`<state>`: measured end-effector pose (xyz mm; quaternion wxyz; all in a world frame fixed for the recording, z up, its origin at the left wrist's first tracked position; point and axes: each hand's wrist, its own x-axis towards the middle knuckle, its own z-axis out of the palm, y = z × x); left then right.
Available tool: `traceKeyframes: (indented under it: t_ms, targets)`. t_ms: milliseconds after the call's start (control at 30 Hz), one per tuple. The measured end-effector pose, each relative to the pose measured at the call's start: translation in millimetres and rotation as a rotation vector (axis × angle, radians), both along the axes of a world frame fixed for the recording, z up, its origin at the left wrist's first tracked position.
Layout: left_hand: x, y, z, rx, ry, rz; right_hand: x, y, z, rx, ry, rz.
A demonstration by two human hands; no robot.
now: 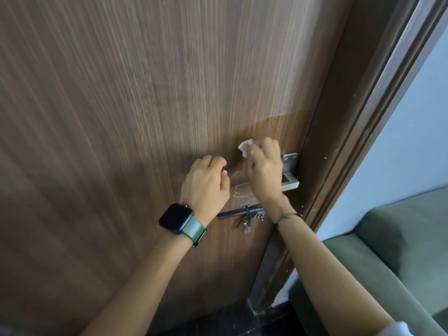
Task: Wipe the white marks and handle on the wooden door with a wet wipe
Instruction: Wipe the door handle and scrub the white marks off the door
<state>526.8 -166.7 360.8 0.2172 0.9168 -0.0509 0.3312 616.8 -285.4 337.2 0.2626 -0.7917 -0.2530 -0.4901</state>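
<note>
A brown wooden door (pixel 145 105) fills the view. My right hand (pixel 265 169) presses a crumpled white wet wipe (pixel 245 147) against the door, just left of the metal handle (pixel 290 173), which the hand partly hides. Faint white scribbled marks (pixel 240 189) show on the wood between my two hands. My left hand (pixel 207 183), with a black watch on a green strap, rests loosely curled against the door left of the marks and holds nothing. A wet sheen lies on the wood above the wipe.
A metal sliding bolt latch (pixel 247 214) sits below the marks. The dark door frame (pixel 351 141) runs along the right, with a pale wall (pixel 412 141) beyond it. A grey-green sofa (pixel 392 251) stands at the lower right. Dark floor shows at the bottom.
</note>
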Motion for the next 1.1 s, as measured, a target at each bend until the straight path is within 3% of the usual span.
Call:
traceKeyframes:
  t_ms: [133, 267, 333, 467, 500, 633, 667, 833, 1000, 1100]
  targets:
    - [-11.0, -2.4, -1.8, 0.041, 0.001, 0.038, -18.5, -7.6, -30.3, -0.298, 0.075, 0.059]
    - [-16.3, -9.6, 1.0, 0.024, 0.018, 0.071, 4.4, -12.2, 17.9, 0.030, -0.035, -0.017]
    - [-17.7, -15.3, -0.8, 0.033, 0.019, 0.091, 6.9, -6.1, 16.3, 0.072, -0.039, 0.006]
    - [-25.7, -16.7, -10.9, 0.023, -0.004, 0.168, -16.5, -8.3, -50.3, -0.342, 0.002, 0.095]
    - [-28.1, -16.6, -13.7, 0.022, -0.001, 0.173, -12.8, -15.7, -50.0, -0.349, 0.013, 0.079]
    - [-32.1, -15.1, -20.9, 0.021, 0.036, 0.195, 15.2, -34.3, -6.9, 0.136, 0.108, -0.124]
    - [-31.5, -14.8, -21.4, 0.019, 0.036, 0.202, 15.3, -32.7, -5.4, 0.178, 0.117, -0.136]
    - [-24.2, -16.5, -18.3, 0.022, 0.050, 0.203, -12.4, -16.2, -47.6, -0.240, 0.046, -0.018]
    - [-16.7, -12.4, -16.8, 0.054, 0.041, 0.202, 18.6, -34.2, -10.7, 0.177, 0.101, -0.144]
    - [-11.8, -13.9, -19.2, 0.050, 0.067, 0.194, -1.3, -14.3, -39.6, -0.047, 0.100, -0.085]
